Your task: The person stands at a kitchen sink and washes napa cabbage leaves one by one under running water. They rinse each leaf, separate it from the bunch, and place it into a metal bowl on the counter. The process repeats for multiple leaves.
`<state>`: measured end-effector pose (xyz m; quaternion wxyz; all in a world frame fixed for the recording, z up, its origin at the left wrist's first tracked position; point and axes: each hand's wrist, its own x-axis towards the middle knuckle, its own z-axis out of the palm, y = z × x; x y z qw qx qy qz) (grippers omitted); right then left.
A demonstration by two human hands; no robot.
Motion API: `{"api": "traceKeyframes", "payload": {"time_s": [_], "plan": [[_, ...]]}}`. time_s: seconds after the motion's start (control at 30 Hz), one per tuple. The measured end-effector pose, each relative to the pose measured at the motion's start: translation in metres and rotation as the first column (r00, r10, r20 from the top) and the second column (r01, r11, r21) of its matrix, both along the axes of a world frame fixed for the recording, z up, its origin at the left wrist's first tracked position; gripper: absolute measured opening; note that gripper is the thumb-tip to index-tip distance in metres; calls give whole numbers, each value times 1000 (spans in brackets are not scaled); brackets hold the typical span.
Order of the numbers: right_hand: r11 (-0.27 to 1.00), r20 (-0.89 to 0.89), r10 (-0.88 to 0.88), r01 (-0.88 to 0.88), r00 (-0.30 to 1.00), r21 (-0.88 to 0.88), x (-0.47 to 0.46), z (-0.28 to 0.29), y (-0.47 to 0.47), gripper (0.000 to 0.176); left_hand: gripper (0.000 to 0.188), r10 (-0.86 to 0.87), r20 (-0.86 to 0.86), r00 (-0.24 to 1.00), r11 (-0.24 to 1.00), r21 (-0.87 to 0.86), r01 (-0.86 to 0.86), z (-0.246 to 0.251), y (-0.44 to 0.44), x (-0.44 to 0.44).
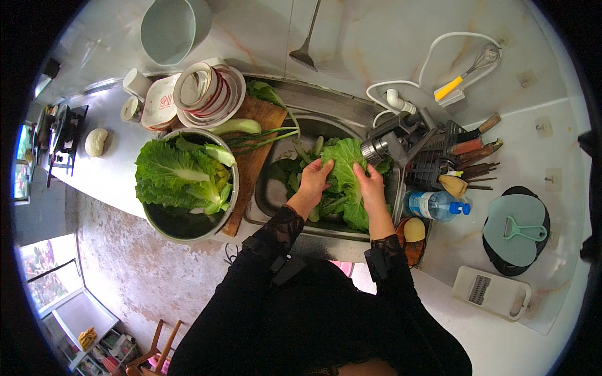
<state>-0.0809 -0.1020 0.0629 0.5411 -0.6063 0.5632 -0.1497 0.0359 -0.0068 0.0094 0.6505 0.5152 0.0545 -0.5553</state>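
Note:
Both my hands hold one large green leaf [347, 157] over a metal sink [277, 188]. My left hand [311, 181] pinches its left edge with the thumb on top. At the opposite edge, my right hand [370, 185] grips it the same way. The leaf hangs just beside the faucet's spout [375, 150]; whether water runs cannot be told. More leafy greens [287, 175] lie in the basin, partly covered by my hands. Left of the sink, a steel basin [188, 235] holds large leaves [174, 174] heaped above its rim.
A wooden cutting board [256, 164] bears spring onions [254, 143] and a pale green gourd [237, 126]. Stacked bowls [195, 89] stand behind. Right of the faucet are a black rack [425, 169] with knives and chopsticks, and a blue pump bottle [430, 205]. A ladle [304, 54] hangs on the wall.

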Motion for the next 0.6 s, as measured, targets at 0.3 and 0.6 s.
{"api": "traceKeyframes", "payload": {"time_s": [0.3,0.6], "plan": [[996,245,62,-75,968,44,-4,1,-3,63,36,139,-225,964,956,-225,-190,-2,3,7],[991,333,29,-70,942,113,7,-11,4,68,30,50,-180,982,986,-145,-77,0,14,2]]}}
